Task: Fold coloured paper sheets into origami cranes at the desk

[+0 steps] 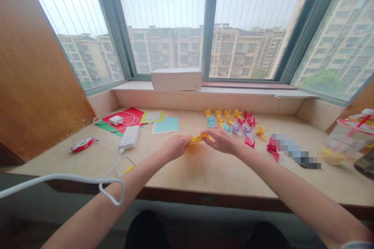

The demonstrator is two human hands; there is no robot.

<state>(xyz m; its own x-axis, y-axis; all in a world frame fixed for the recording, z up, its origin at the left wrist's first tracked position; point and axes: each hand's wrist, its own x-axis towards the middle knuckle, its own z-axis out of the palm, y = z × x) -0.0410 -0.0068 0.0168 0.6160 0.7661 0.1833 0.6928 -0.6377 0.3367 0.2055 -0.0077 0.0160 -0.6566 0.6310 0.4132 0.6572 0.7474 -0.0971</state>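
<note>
Both hands, left (175,146) and right (222,141), pinch a thin folded yellow paper (199,138) above mid-counter (204,171). Small angular paper cranes (233,121) cluster toward the counter's back edge.

hands (175,147) 2 — power bank (129,137) 1 — white box (176,79) 1

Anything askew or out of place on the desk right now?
Nothing damaged or spilled. One oddity: the white cable from the power bank loops off the desk edge across the left forearm. Both hands pinch yellow paper.
</note>
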